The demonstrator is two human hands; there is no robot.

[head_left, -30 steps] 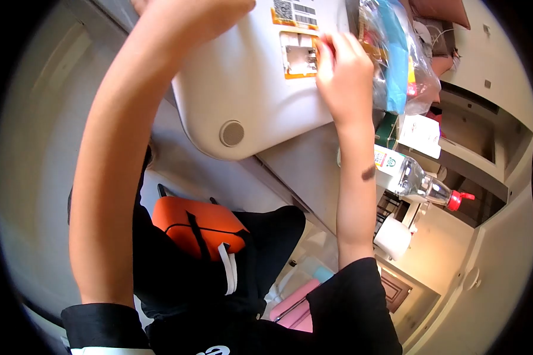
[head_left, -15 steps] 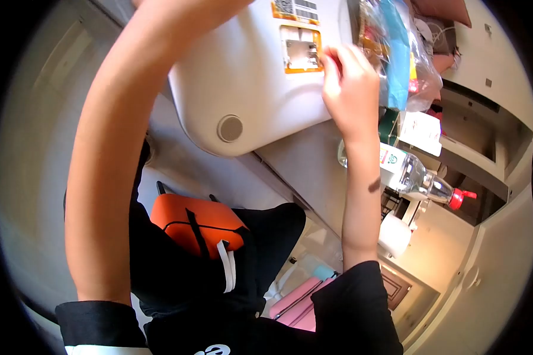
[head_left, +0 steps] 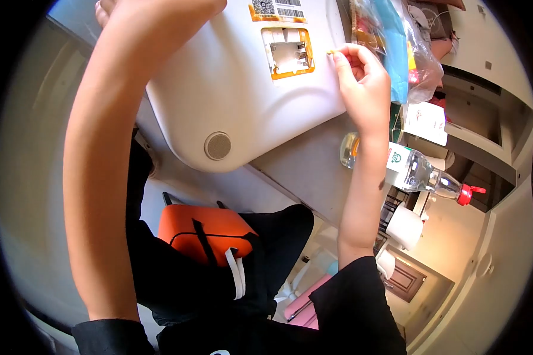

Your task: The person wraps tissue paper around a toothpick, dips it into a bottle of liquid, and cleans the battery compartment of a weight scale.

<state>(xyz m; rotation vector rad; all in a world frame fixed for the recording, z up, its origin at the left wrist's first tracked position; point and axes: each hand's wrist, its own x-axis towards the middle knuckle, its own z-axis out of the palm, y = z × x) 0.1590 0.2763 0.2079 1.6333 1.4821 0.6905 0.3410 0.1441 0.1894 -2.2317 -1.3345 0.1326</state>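
Note:
A large white rounded plastic casing (head_left: 249, 118) fills the upper middle, with a round grey pad near its lower corner. Set into it is a rectangular opening (head_left: 289, 54) with an orange-brown rim and metal contacts inside. Just right of this opening, my right hand (head_left: 364, 74) pinches a tiny yellowish piece (head_left: 330, 52) between thumb and fingertips. My left hand (head_left: 105, 12) is mostly cut off by the top edge; only some fingertips show beside the forearm, by the casing's far left side. Whether it holds anything is hidden.
Right of the casing lie clear plastic bags with a blue packet (head_left: 395, 53). A clear bottle with a red cap (head_left: 465, 194) is beyond my right forearm. An orange case (head_left: 207, 231) rests at my lap, and something pink (head_left: 305, 307) is lower down.
My right hand has moved right, away from the opening's edge, with the small piece now visible in its fingertips. The casing appears shifted left in view. More left fingertips show at the top.

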